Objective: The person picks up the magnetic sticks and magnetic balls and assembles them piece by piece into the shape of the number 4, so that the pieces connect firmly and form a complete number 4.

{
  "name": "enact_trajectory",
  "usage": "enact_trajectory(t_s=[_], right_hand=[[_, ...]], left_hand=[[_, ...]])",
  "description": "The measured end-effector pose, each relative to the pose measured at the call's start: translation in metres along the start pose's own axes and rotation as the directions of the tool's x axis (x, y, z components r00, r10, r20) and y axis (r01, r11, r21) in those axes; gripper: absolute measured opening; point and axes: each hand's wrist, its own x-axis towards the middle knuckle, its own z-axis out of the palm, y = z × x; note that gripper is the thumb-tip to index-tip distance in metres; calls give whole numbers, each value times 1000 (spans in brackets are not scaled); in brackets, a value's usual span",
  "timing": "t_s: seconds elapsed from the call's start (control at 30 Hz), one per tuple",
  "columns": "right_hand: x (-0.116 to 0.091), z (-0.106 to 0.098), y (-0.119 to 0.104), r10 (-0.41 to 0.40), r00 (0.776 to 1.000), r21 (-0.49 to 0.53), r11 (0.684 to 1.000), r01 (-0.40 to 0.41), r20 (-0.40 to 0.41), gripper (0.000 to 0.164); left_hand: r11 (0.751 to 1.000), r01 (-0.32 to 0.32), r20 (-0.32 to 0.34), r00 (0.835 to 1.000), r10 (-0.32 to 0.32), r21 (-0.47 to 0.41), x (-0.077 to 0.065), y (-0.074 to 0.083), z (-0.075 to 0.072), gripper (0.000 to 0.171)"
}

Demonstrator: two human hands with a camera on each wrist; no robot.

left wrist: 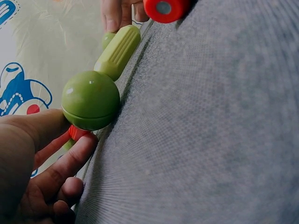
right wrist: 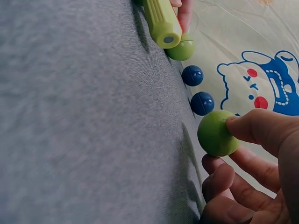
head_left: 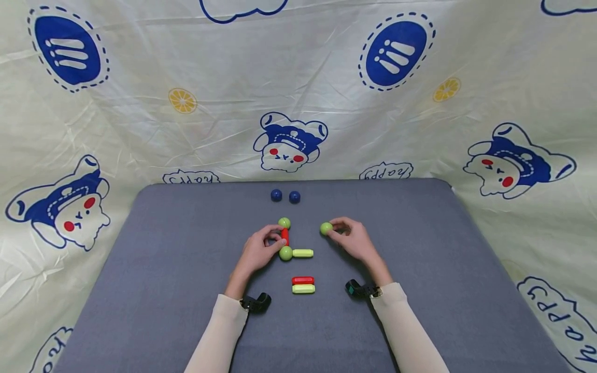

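Clearly, we can read "happy" [head_left: 562,317] in blue letters on the pale cloth [head_left: 224,67]. Taking the corner green ball [head_left: 286,253] as our clock's centre, the word sits near ten and two o'clock and just past three; near eight, only part of similar lettering shows.

On the grey counter [head_left: 154,290] we count three green balls, two blue balls, two red rods and two yellow-green rods. From the corner ball, the upright red rod [head_left: 285,237] runs toward twelve to the far green ball [head_left: 284,223], and one yellow-green rod [head_left: 303,253] points to three. Our left hand [head_left: 259,248] pinches that red rod between thumb and finger, the fingers only slightly parted.

At two o'clock, our right hand [head_left: 358,242] pinches the third green ball [head_left: 326,228], parted just the ball's width; we cannot tell whether it touches the counter. Both blue balls [head_left: 276,195] lie farther out, near twelve, slightly apart. Toward five, the loose red rod [head_left: 303,280] and loose yellow-green rod [head_left: 303,289] lie side by side.
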Motion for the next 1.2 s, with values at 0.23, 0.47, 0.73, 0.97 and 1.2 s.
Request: enact_trajectory(t_s=[0.23,0.47,0.73,0.97,1.2], right_hand=[[-9,-1,1,1,1000,-2,1000,-1,25,32],[-15,1,-4,-20,996,-38,999,23,81,33],[-20,0,-2,-50,990,-45,997,57,131,29],[-23,-1,0,-49,984,-46,997,58,170,27],[-26,-3,-3,-35,973,-28,999,43,229,28]], left_hand=[[1000,1,-3,1000,-1,-2,-1,0,-1,31],[1000,-3,1,1000,3,-7,-1,-1,-3,32],[1000,3,12,1000,-2,-21,-1,-1,-2,33],[1000,0,8,1000,0,-24,-2,-2,-2,32],[1000,-5,6,1000,5,-15,-2,-1,-2,32]])
